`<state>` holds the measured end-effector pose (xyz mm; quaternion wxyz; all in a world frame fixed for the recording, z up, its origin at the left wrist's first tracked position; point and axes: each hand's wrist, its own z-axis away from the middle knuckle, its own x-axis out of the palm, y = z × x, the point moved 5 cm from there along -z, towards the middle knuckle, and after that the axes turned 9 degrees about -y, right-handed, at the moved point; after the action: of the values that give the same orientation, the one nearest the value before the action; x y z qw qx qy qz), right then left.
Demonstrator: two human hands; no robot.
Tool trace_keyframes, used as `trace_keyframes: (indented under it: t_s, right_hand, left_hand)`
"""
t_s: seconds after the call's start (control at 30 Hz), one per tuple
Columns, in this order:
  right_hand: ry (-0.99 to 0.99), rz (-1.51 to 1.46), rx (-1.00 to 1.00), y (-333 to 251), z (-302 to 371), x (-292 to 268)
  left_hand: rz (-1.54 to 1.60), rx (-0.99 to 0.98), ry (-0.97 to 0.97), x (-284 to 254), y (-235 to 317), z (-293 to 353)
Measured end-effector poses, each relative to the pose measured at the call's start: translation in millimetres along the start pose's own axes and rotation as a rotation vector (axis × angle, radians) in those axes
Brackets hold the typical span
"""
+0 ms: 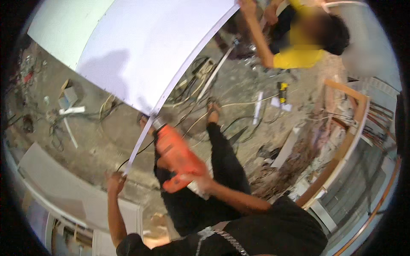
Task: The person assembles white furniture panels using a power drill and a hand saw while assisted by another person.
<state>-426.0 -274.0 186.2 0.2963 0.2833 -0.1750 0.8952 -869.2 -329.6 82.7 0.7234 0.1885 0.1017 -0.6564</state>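
Observation:
My right hand (198, 179) is wrapped round the handle of an orange-red power drill (177, 149). The drill's front end meets the near corner of a large white panel (141, 47), where the bit itself is too blurred to make out. A thin white strip (139, 146) runs along the panel's right edge and past the corner down to the left. Its loose end is pinched in my left hand (115, 181). At the far end of that edge, a person in yellow and black (299, 57) has a hand (248, 9) on the panel's edge.
Cables (200, 85) trail over the dirty floor around my feet, among scattered white offcuts (257, 109). A yellow and black tool (282, 91) lies to the right. Beyond it stands a wooden frame (348, 141). Large pale boards (81, 187) lie at the lower left.

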Motion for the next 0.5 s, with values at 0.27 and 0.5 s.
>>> trace_keyframes:
  t_s: [0.27,0.5]
  right_hand:
    - [-0.265,0.357,-0.222,101.3,-55.6,104.0]
    - [-0.448,0.57,0.064,102.8,-56.1,151.2]
  left_hand:
    - [0.313,-0.315,0.053,130.4,-77.3,-0.9]
    - [1.583,-0.209,0.097,315.2,-65.2,3.3]
